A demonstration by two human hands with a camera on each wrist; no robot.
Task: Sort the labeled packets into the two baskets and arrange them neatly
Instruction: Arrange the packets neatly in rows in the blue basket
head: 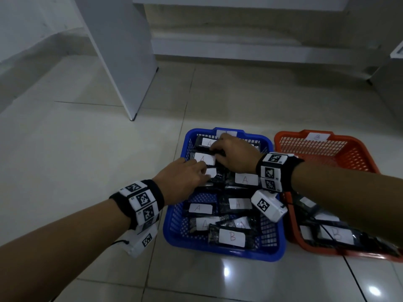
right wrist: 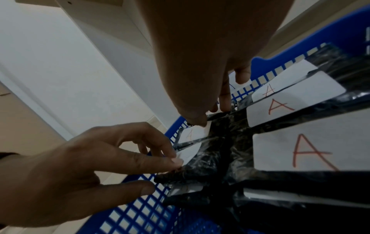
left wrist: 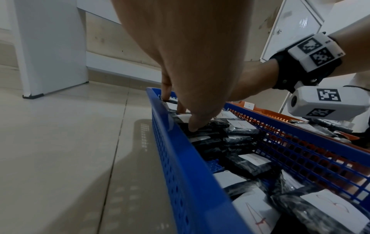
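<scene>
A blue basket (head: 226, 255) tagged A holds several black packets with white A labels. One packet labeled B (head: 232, 236) lies across its near end. To its right, the orange basket (head: 281, 140) tagged B has several packets in its near half. Both hands reach into the blue basket's far left part. My left hand (head: 205, 174) pinches the end of an A packet (head: 211, 172) by the left wall, index on the label (right wrist: 188, 153). My right hand (head: 214, 149) grips the A packet (head: 205, 159) just beyond, thumb on its label (right wrist: 192, 133).
Both baskets sit on a glossy tiled floor (head: 87, 171). A white upright panel (head: 122, 62) stands on the floor behind and left of the blue basket. A white cabinet (head: 398, 51) shows at the right edge, and a wall base runs along the back.
</scene>
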